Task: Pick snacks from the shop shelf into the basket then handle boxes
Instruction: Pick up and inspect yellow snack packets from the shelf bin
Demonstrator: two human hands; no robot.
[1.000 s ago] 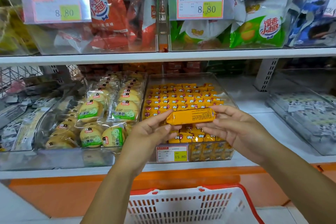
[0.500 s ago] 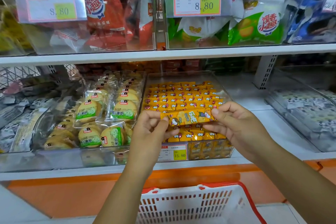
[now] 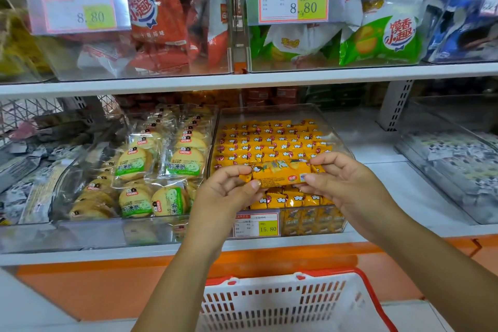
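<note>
A small yellow snack bar [image 3: 279,174] is stretched level between my two hands, its printed face toward me. My left hand [image 3: 226,191] pinches its left end and my right hand [image 3: 342,183] pinches its right end. They hold it just above the front of a clear bin [image 3: 347,148] filled with several rows of the same yellow bars, on the lower shelf. A white basket with a red rim [image 3: 285,304] sits below my arms at the bottom of the view.
Left of the yellow bars, a clear bin holds green-labelled round biscuits [image 3: 140,164]. The upper shelf carries bins of red [image 3: 159,21] and green [image 3: 382,40] snack bags with 8.80 price tags. A bin of grey-white packets [image 3: 455,159] stands at the right.
The bar has been turned between my hands from its plain back to its printed front. Both hands kept their hold and stayed above the bin.
</note>
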